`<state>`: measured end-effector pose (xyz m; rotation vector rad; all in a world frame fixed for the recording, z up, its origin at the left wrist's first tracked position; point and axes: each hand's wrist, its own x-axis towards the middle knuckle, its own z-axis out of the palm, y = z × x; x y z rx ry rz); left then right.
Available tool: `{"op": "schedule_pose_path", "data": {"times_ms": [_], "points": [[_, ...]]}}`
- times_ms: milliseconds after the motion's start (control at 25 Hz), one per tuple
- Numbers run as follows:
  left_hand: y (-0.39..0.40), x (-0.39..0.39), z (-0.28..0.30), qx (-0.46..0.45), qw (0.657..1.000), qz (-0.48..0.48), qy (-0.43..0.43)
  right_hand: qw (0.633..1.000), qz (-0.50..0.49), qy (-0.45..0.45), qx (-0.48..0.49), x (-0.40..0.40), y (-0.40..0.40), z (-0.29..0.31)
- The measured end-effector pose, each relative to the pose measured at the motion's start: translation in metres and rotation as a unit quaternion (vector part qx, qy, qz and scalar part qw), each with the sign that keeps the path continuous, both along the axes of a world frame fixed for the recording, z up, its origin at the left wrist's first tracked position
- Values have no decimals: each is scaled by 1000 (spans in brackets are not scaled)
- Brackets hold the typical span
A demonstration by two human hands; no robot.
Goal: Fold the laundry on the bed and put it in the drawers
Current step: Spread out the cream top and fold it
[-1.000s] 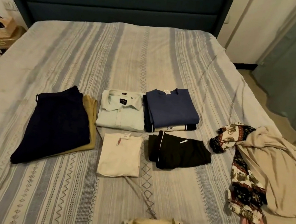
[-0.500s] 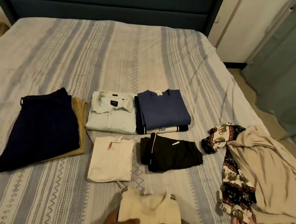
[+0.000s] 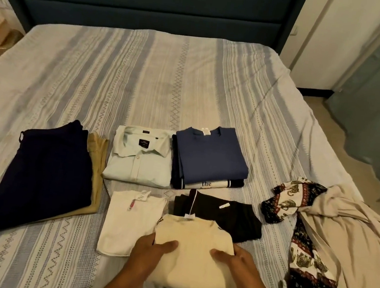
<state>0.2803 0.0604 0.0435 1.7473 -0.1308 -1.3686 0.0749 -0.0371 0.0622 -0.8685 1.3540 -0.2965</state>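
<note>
Trousers [image 3: 44, 180] sit folded far left on the bed [image 3: 193, 76], then a shirt [image 3: 138, 159] and white top [image 3: 130, 220]. At centre I see my left hand [image 3: 149, 251] and right hand [image 3: 235, 262] clasping the cream sweater [image 3: 191, 252] by its two sides, its far edge over the black top [image 3: 223, 213]. I judge it soft, light and floppy, so I'd support it underneath. An unfolded pile [image 3: 330, 247] waits right.

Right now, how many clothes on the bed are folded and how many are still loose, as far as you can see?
Folded: 8: navy trousers, tan trousers, pale shirt, blue top, printed top under it, white top, black garment, cream sweater.
Loose: 2: patterned garment, beige garment.
Total: 10
</note>
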Motion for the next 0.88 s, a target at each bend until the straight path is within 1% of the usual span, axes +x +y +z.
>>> {"op": "schedule_pose_path", "data": {"times_ms": [80, 160, 240, 360, 440, 480, 560, 600, 680, 720, 800, 840, 880], "points": [[-12, 4, 8, 8, 1000, 9, 14, 1000, 17, -8, 18, -4, -16, 1], [-36, 8, 35, -14, 1000, 8, 16, 999, 35, -13, -2, 1, -39, 25], [-73, 17, 72, -67, 998, 2, -11, 997, 49, -30, -56, 13, -77, 59], [-140, 40, 117, -157, 986, 25, -42, 986, 35, -62, -149, 37, -146, 110], [-179, 53, 127, -179, 983, 28, -38, 980, 6, -73, -185, 49, -186, 127], [-192, 56, 124, -173, 984, 20, -23, 980, -14, -74, -182, 51, -199, 127], [-202, 50, 96, -115, 993, -20, 19, 986, -36, -73, -147, 44, -208, 101], [-197, 43, 72, -69, 996, -47, 35, 991, -36, -55, -114, 34, -204, 74], [-166, 25, 18, 16, 995, -77, 55, 998, -30, 38, -28, 4, -174, 7], [-143, 16, -11, 39, 994, -81, 62, 997, -19, 74, 28, -22, -149, -35], [-94, 3, -59, 48, 995, -82, 36, 988, 15, 91, 124, -64, -98, -112], [-69, -2, -80, 38, 994, -98, -4, 983, 50, 104, 143, -84, -69, -155], [-45, -6, -97, 20, 988, -141, -60, 982, 71, 73, 159, -107, -45, -190]]}}
